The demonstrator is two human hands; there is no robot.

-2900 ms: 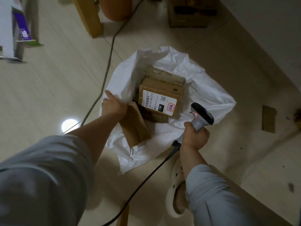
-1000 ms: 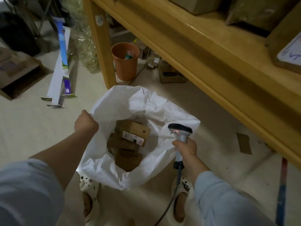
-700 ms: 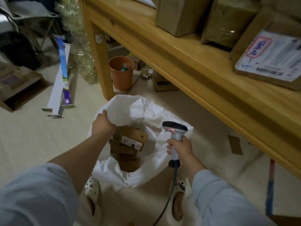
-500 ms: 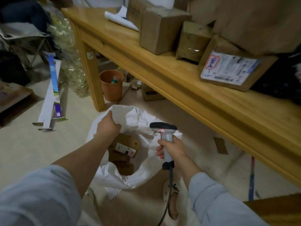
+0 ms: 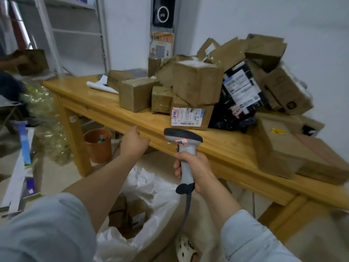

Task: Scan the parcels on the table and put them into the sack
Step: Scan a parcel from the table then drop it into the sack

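Reaching toward the bench, the left hand (image 5: 135, 141) hung loose and empty just short of the table (image 5: 105, 108) edge, fingers relaxed, ready, I judged, to take a box. Beyond its fingertips and off to its right sat the labelled parcel (image 5: 190, 115), nearest of the lot, its white sticker facing outward, which made it the handy pick. The right hand (image 5: 197, 168) was wrapped tight round the grey handle of the scanner (image 5: 184, 142), held upright with the head level with the table edge and the cord trailing from under the fist. One hand for scanning, the other for lifting, it seemed. Below both hands the white sack (image 5: 151, 188) gaped on the floor, brown boxes (image 5: 130, 214) in its bottom, placed so a parcel need only drop. Past the right hand the heap (image 5: 236, 72) stood against the wall: far from finished, by my reckoning.
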